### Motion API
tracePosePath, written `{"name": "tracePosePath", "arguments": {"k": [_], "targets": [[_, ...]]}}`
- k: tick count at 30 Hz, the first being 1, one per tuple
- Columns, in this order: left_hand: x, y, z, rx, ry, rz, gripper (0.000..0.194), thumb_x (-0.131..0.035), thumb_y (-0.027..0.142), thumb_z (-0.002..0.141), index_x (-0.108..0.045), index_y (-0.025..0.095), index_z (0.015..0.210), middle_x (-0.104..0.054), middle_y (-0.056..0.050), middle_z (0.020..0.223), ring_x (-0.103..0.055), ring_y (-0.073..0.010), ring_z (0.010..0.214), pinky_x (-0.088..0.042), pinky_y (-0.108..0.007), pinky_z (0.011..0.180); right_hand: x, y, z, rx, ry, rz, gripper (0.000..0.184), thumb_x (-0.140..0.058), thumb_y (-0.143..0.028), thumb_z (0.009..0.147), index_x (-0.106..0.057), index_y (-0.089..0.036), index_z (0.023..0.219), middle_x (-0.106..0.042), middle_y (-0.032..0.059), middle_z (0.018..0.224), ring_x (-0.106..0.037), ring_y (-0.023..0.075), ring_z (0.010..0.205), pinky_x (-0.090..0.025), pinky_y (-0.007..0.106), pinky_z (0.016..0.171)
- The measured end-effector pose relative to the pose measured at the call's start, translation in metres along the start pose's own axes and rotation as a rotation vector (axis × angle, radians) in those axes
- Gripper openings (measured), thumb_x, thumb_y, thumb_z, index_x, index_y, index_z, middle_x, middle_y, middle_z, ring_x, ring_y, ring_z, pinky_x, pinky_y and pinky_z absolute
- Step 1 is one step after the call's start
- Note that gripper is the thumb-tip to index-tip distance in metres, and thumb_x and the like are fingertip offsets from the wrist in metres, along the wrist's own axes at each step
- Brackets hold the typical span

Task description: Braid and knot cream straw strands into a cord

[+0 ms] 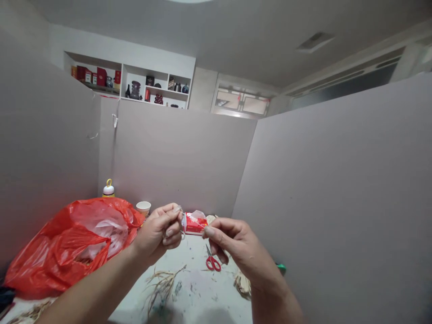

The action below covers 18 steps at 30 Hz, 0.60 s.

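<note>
My left hand (161, 228) is raised over the table with its fingers closed in a pinch on a thin pale string (194, 219). To its right, my right hand (236, 243) pinches the other end between thumb and forefinger, so the string runs across the short gap. A loose bit of it hangs below the left fingers. Beneath the hands lie red-handled scissors (213, 263), blades pointing away. A bundle of dry, branching plant stems (164, 285) rests on the table nearer to me.
A big red plastic bag (64, 252) fills the left side, with a paper cup (143, 207) and a white-capped bottle (108, 190) behind. A red packet (195, 222) stands at the back. Dry tan material (243, 285) lies right. Grey panels (182, 157) enclose the table (199, 297).
</note>
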State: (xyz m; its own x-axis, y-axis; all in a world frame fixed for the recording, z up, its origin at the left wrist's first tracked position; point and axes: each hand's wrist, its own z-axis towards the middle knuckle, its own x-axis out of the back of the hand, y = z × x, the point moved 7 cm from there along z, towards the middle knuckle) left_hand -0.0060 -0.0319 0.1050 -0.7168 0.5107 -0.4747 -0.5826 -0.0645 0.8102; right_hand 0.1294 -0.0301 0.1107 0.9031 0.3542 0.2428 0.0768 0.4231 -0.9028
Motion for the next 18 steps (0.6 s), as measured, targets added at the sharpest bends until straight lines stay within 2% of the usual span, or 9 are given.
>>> {"name": "tracePosePath", "arguments": {"k": [5,8,10,14,18], "targets": [[-0.001,-0.001,-0.001,-0.033,0.008,0.010,0.022,-0.053,0.031,0.085,-0.047,0.016,0.070,-0.032,0.009,0.042,-0.023,-0.0022,0.032,-0.018,-0.015,0.034,-0.025,0.005,0.003,-0.097,-0.075,-0.063,0.032,-0.065,-0.045,0.075,-0.065,-0.015,0.087,-0.053,-0.0036,0.047,-0.042,0.0061,0.036,-0.030,0.017,0.035],[0.000,-0.002,0.001,-0.043,0.020,0.015,0.021,-0.054,0.031,0.084,-0.048,0.016,0.070,-0.034,0.009,0.042,-0.025,-0.0021,0.032,-0.021,-0.014,0.034,-0.030,0.007,0.005,-0.076,-0.097,-0.128,0.029,-0.063,-0.043,0.077,-0.062,-0.015,0.069,-0.051,-0.0035,0.045,-0.039,0.0045,0.036,-0.028,0.017,0.035],[0.002,-0.001,0.003,-0.054,0.031,0.031,0.021,-0.055,0.032,0.083,-0.048,0.016,0.071,-0.037,0.008,0.042,-0.028,-0.0027,0.032,-0.024,-0.015,0.034,-0.028,0.007,0.005,-0.053,-0.126,-0.135,0.034,-0.059,-0.043,0.080,-0.058,-0.015,0.062,-0.050,-0.0032,0.045,-0.039,0.0043,0.037,-0.029,0.017,0.036],[0.006,0.000,0.006,-0.060,0.058,0.086,0.024,-0.056,0.036,0.082,-0.046,0.017,0.070,-0.051,0.003,0.051,-0.035,-0.0039,0.034,-0.027,-0.016,0.034,-0.017,0.007,0.002,-0.023,-0.178,-0.083,0.034,-0.056,-0.045,0.082,-0.055,-0.015,0.065,-0.052,-0.0021,0.051,-0.045,0.0059,0.042,-0.033,0.018,0.040],[0.008,-0.004,0.008,0.023,0.066,0.160,0.028,-0.064,0.039,0.076,-0.045,0.018,0.070,-0.046,0.006,0.049,-0.031,-0.0028,0.035,-0.022,-0.016,0.035,-0.004,0.004,0.001,-0.003,-0.162,-0.072,0.037,-0.053,-0.047,0.084,-0.054,-0.015,0.065,-0.053,-0.0015,0.054,-0.043,0.0053,0.041,-0.031,0.018,0.039]]}}
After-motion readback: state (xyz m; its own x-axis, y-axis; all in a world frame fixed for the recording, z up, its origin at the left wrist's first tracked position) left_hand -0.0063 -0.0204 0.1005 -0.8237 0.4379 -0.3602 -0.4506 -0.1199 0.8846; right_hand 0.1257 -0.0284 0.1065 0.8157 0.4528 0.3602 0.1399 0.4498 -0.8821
